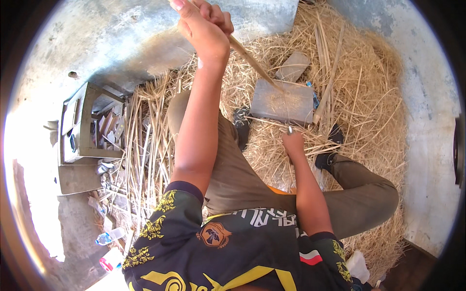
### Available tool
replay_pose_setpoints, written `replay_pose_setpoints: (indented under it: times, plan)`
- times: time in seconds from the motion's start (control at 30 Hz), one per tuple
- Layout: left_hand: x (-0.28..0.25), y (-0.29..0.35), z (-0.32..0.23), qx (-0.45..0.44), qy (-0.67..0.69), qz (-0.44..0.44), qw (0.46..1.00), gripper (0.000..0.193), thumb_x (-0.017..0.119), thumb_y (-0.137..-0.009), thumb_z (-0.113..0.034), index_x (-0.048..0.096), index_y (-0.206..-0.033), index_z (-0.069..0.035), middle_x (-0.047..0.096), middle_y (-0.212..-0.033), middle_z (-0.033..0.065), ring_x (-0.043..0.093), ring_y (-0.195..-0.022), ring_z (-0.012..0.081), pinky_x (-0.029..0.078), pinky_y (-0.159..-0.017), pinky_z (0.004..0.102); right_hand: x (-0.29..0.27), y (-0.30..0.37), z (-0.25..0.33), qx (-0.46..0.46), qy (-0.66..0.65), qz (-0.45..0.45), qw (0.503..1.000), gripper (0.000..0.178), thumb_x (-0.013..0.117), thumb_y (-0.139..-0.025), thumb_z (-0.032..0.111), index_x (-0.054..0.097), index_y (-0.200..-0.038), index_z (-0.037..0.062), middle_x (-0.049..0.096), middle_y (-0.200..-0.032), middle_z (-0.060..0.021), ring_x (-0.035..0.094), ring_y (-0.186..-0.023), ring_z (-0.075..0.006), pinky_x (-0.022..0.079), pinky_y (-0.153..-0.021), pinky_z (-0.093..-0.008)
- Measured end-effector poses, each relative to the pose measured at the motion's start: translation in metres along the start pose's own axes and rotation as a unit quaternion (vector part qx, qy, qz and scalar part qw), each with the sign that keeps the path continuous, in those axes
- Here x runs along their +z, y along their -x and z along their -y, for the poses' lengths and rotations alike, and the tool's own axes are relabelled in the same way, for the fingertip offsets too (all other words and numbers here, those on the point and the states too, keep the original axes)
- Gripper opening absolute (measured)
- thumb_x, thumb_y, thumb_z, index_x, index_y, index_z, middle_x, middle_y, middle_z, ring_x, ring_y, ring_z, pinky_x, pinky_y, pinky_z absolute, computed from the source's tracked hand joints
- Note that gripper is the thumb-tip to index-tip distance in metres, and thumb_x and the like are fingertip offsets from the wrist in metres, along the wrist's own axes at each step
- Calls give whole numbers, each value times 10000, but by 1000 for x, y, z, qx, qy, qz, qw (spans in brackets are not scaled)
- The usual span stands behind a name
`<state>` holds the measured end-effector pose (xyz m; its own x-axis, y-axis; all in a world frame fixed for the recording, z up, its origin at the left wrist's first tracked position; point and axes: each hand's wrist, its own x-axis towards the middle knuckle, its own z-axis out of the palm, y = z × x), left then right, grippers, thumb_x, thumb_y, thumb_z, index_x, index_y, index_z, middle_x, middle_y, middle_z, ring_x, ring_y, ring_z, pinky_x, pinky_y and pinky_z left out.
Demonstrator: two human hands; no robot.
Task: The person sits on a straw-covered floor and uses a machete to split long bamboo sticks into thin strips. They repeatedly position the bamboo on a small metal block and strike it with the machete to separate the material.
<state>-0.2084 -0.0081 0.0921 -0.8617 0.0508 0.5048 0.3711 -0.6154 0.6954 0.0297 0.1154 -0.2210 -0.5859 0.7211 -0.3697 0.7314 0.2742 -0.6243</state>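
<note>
A tan stick (256, 64) slants from the top of the frame, left of centre, down to the upper centre right, its lower end at a dark block (262, 106). The left hand (206, 23), at the top edge, has its fingers closed around the stick's upper part. The right hand (293, 143), just below the block, is closed around a knife (290, 129); its thin blade points up the frame across the block, by the stick's lower end. Pale shavings lie on the block.

A flat grey stone (294, 67) lies just above the block, and a small blue object (314, 98) beside its right edge. Dark shoes (241, 127) flank the block at lower left and lower right. Straw (366, 111) covers the floor around them, filling the right side. Long pale strips (143, 150) lie at centre left, near a wooden cabinet (87, 156). A clear bottle (110, 236) lies at lower left. Weathered walls (429, 145) edge the scene.
</note>
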Motion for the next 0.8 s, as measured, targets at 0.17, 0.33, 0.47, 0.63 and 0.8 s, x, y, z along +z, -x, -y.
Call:
replay_pose_setpoints:
  times: [0.17, 0.33, 0.47, 0.63, 0.8]
  plan:
    - [3, 3, -9, -22, 11, 24, 999, 679, 342, -963, -769, 308, -749, -126, 209, -569, -37, 168, -480, 96, 159, -450, 281, 8, -3, -38, 55, 40, 4, 998, 372, 685, -778, 279, 716, -915, -66, 717, -862, -272, 699, -814, -440, 548, -777, -468]
    - [18, 9, -9, 4, -18, 48, 999, 698, 356, -947, -786, 287, -724, -128, 207, -564, -41, 168, -483, 89, 167, -440, 272, 31, -23, -52, 194, -309, 213, 906, 321, 705, -774, 278, 668, -792, -41, 659, -696, -196, 650, -638, -334, 529, -660, -458]
    - [18, 12, -7, 23, -14, 54, 998, 689, 345, -961, -769, 279, -712, -129, 207, -562, -40, 171, -486, 86, 173, -433, 271, 18, -37, -32, 209, -432, 281, 831, 305, 699, -776, 242, 591, -669, -22, 579, -598, -129, 565, -549, -267, 461, -581, -434]
    - [17, 15, -8, 49, -37, 40, 997, 686, 325, -969, -763, 275, -709, -130, 214, -553, -37, 181, -474, 84, 167, -431, 274, -40, 19, 77, -124, -165, -81, 975, 295, 686, -822, 220, 568, -685, -12, 519, -552, -70, 475, -533, -189, 393, -545, -384]
    - [14, 5, 3, 46, 3, -11, 999, 600, 397, -1019, -653, 318, -697, -154, 275, -560, -45, 262, -443, 87, 260, -385, 265, -81, 47, 133, -246, -296, -128, 914, 265, 687, -861, 127, 533, -685, 2, 450, -557, 1, 378, -546, -85, 326, -503, -303]
